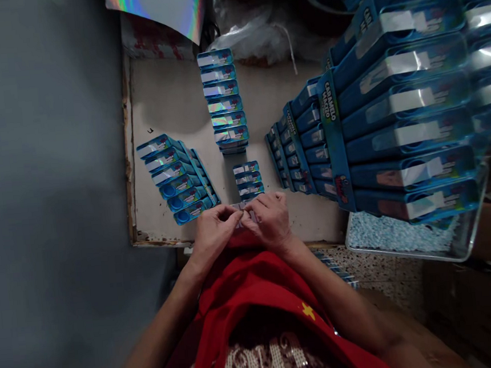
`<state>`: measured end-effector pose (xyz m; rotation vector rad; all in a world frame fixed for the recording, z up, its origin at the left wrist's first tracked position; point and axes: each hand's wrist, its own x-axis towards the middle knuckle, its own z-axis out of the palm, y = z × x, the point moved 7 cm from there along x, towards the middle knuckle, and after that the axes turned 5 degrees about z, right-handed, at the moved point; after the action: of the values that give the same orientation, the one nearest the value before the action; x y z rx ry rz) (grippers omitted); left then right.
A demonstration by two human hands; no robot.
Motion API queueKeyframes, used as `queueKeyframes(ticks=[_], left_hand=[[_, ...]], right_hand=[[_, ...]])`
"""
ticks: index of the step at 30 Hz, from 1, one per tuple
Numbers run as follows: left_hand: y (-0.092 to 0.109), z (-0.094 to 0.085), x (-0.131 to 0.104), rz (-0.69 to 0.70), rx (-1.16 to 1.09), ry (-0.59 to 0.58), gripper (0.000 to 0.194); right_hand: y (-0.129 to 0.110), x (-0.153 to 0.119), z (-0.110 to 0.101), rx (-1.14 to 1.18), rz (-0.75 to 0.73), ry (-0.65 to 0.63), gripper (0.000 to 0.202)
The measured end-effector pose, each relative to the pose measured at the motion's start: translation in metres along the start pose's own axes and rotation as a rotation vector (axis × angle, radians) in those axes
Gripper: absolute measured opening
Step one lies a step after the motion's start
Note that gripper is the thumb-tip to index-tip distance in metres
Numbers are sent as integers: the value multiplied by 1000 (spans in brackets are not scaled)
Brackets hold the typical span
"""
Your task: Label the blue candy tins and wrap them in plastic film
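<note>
Off-white tabletop (pixel 169 99) with chipped edges over speckled floor (pixel 396 262); both hands (pixel 216 228) (pixel 269 219) pinch something indistinct (pixel 242 212).

Both hands come together at the near edge of the worktop (pixel 169 93), nearer its left corner than its right end. The left hand (pixel 215 228) has its back turned up, thumb and forefinger reaching rightward in a pinch. The right hand (pixel 271 219) meets it from the other side, its fingers (pixel 261 203) bent more tightly, the knuckles raised. The fingertips of the two hands touch or nearly touch; whether anything is gripped between them is too small to tell. The left wrist (pixel 199 261) and right wrist (pixel 291 246) lie about level. Two bare forearms, left (pixel 167 325) and right (pixel 336 290), spread apart toward the body, slanting inward to the worktop's edge.
</note>
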<state>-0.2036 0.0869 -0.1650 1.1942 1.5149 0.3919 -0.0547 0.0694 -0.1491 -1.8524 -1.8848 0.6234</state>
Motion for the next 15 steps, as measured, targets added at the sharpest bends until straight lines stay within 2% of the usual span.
queueKeyframes(ticks=[2,4,7,9,10,13,15], left_hand=[[3,-1,-1,19,40,-21,24],[6,-2,-1,21,73,-47,23],[6,-1,-2,-9,56,-108,24],[3,0,-2,-54,7,-142,28],[0,-1,-2,-90,-19,-149,30],[-10,-5,-3,-191,-69,-121,34],[-12,-9,-3,-203,-74,-95,36]], right_hand=[[8,-1,4,147,140,-20,9],[20,-5,15,391,340,-100,10],[34,-18,43,792,660,-373,14],[40,-25,51,909,760,-484,19],[44,-25,49,898,766,-453,20],[58,-18,28,729,690,-201,19],[56,-14,21,697,623,-181,21]])
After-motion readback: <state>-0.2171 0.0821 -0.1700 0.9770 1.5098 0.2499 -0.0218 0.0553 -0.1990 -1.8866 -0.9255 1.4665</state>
